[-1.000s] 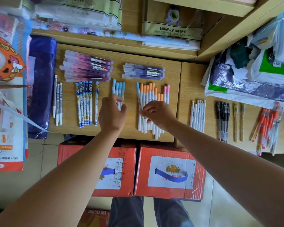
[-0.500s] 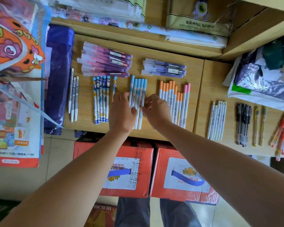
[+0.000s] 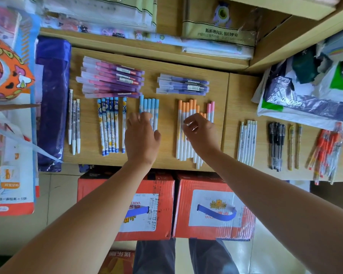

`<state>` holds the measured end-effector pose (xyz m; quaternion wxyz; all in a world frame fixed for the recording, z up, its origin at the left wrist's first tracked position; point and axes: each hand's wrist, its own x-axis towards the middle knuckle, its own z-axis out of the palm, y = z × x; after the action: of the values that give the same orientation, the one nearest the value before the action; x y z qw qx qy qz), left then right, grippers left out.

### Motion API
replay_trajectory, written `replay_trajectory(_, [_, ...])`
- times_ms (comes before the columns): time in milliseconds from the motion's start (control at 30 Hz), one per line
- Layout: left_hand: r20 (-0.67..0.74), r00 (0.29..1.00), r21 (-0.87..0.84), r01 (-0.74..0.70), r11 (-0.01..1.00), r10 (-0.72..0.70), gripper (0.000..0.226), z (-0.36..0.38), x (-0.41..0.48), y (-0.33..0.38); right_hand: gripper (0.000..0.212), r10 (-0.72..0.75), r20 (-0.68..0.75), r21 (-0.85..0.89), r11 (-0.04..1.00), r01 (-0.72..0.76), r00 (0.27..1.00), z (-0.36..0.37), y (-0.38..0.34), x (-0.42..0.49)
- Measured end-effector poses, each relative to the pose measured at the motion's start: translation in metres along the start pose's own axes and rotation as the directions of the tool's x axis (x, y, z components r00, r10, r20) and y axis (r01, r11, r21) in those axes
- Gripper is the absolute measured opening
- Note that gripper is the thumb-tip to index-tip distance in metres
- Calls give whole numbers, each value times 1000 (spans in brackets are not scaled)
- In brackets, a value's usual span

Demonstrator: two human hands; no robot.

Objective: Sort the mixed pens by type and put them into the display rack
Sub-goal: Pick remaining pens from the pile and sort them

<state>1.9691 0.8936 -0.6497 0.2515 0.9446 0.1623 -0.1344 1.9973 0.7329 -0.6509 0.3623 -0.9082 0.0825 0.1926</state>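
Note:
Sorted pen groups lie on a wooden shelf [image 3: 167, 153]. My left hand [image 3: 142, 136] rests with relaxed fingers on the light-blue capped pens [image 3: 150, 106]. My right hand [image 3: 201, 130] hovers over the orange-capped pens [image 3: 187, 111], fingers loosely curled, with nothing plainly held. Two pink-capped pens [image 3: 210, 110] lie at that group's right. Dark-blue patterned pens [image 3: 109, 125] sit left of my left hand. Pink-purple pens [image 3: 111, 80] and purple pens [image 3: 183, 86] lie crosswise at the back.
Slim white pens [image 3: 74, 125] lie far left beside a purple bag [image 3: 52, 103]. White [image 3: 247, 141], black [image 3: 276, 144], yellow [image 3: 294, 144] and red pens [image 3: 325, 151] lie on the right shelf, plastic bags [image 3: 305, 95] behind them. Red cartons [image 3: 213, 206] stand below.
My right hand carried a light-blue pen out of the orange group to the blue group, then moved back right over the orange-capped pens. My left hand stayed on the blue pens.

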Motion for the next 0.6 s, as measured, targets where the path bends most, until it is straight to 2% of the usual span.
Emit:
replay_trajectory(167, [27, 982, -2, -188, 982, 188, 33, 15, -1, 33, 11, 90, -146, -114, 988, -107, 985, -39, 40, 0])
replay_trajectory(333, [89, 941, 80, -333, 940, 326, 40, 42, -8, 58, 14, 91, -50, -175, 980, -99, 995, -40, 63, 0])
replay_trajectory(467, [90, 944, 134, -327, 935, 317, 38, 61, -11, 68, 15, 28, -16, -205, 978, -31, 999, -38, 64, 1])
replay_trajectory(600, [51, 961, 156, -277, 948, 272, 40, 71, -8, 76, 16, 68, -5, -195, 978, -68, 998, -42, 68, 5])
